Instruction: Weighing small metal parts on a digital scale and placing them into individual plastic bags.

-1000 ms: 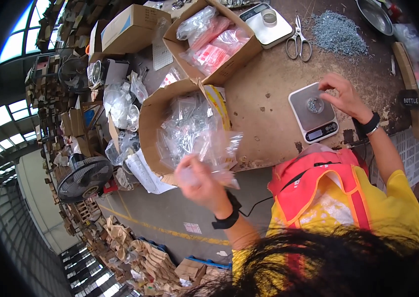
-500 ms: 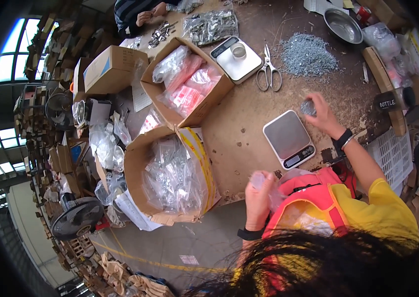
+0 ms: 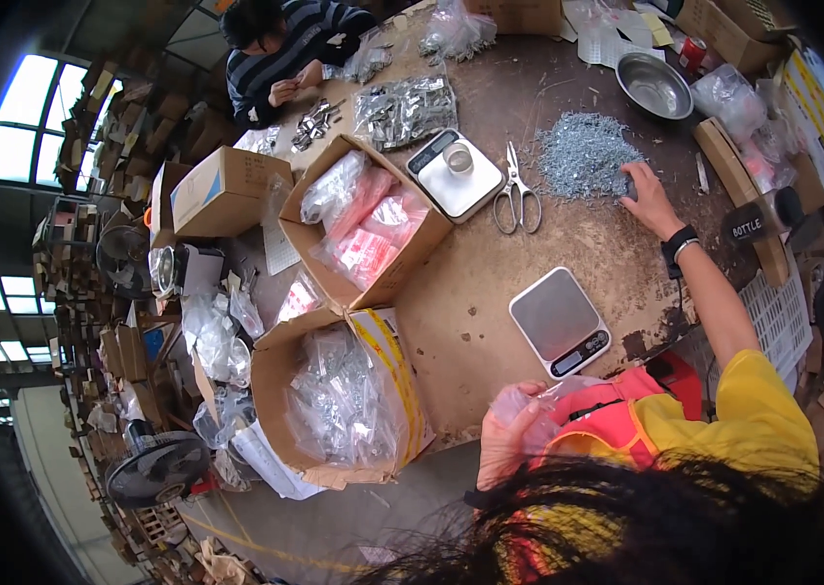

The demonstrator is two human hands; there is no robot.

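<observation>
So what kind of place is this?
Probably a packing workshop or warehouse: there's a pile of small metal pieces, perhaps screws, a digital scale, and an open cardboard box of clear plastic bags.

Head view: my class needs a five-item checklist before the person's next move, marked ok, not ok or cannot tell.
1. Right hand at the heap of small blue-grey metal pieces: ok, at its right edge.
2. Contents of the right fingers: cannot tell, hidden.
3. Left hand free: not ok, holding a translucent pinkish plastic bag.
4. Reading on the nearer white rectangular scale: cannot tell, too small.
5. Silvery metal scissors apart from both hands: ok.
</observation>
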